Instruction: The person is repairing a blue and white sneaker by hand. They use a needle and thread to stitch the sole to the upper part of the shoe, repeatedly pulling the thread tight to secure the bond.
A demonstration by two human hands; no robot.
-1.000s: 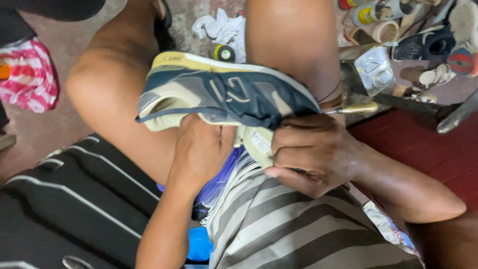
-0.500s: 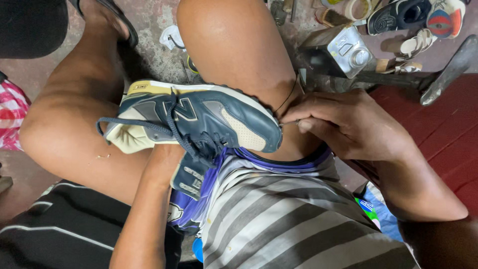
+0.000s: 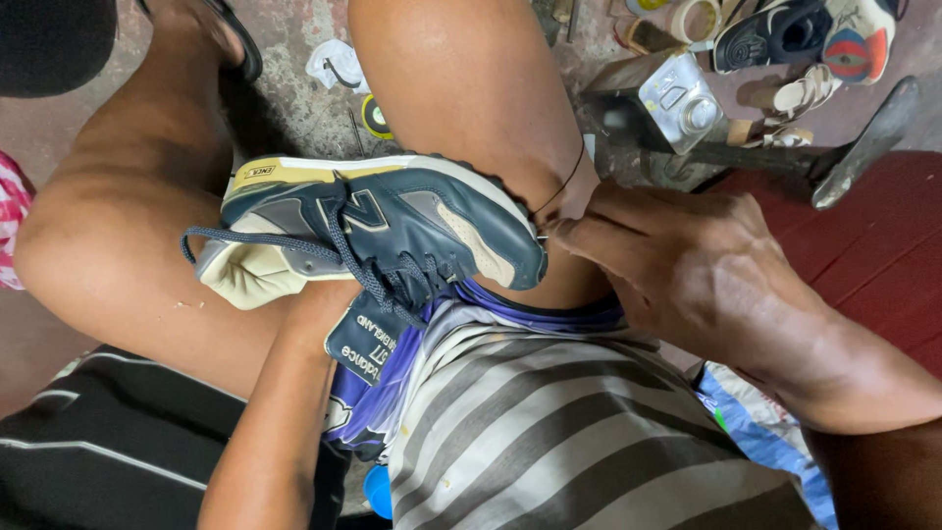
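Note:
A navy and grey sneaker (image 3: 392, 231) with a cream sole lies on its side between my bare knees, toe pointing right, laces hanging loose. My left hand (image 3: 312, 302) reaches up under the sneaker and holds it; its fingers are hidden behind the sneaker. My right hand (image 3: 687, 265) rests against my right knee with its fingertips pinched together at the sneaker's toe. A thin dark thread (image 3: 569, 182) curves from those fingertips up over the knee.
A metal can (image 3: 677, 98), a tape roll (image 3: 699, 18) and several shoes (image 3: 785, 34) lie on the floor at the top right, beside an iron shoe stand (image 3: 863, 142) and a red surface (image 3: 883, 226). A black striped bag (image 3: 98, 451) sits lower left.
The sneaker has been turned so its side faces up and its toe points right. My right hand left the sneaker's underside and now pinches at the toe. My left hand slipped out of sight beneath it.

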